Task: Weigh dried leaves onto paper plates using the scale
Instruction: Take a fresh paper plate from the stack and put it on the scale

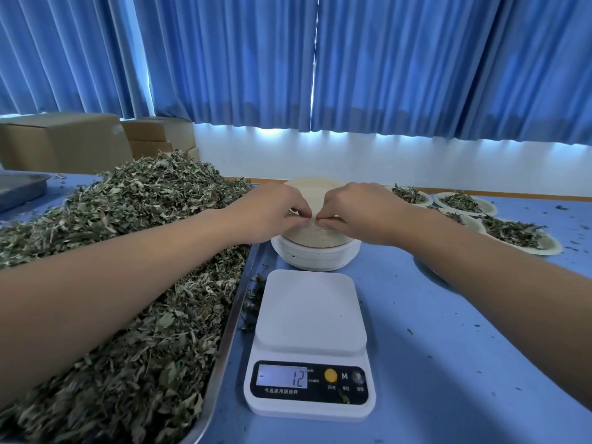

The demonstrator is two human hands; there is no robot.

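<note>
A long metal tray (224, 341) is taking up the left side of the counter (448, 347), heaped with dried leaves (144, 193), and the left forearm is reaching across that heap. Both arms are stretching over the scale (309, 315) to one stack of paper plates (315, 248) standing just behind it; the stack's upper part is looking tan, its lower part white. The left hand (275, 213) and the right hand (358, 213) are meeting at the stack's near top edge, each pinching the rim of the top plate with curled fingertips. The scale's white platform is carrying nothing, and its display is reading minus 12. To the right, four filled plates (554, 248) are lying close together, each holding a small pile of leaves; the right forearm is hiding part of one. A second metal tray (19, 190) is showing at the far left edge, with at least three cardboard boxes (64, 142) sitting behind it. Leaf crumbs are lying scattered over the blue counter. Blue pleated curtains (416, 59) are hanging above a white wall (352, 161).
</note>
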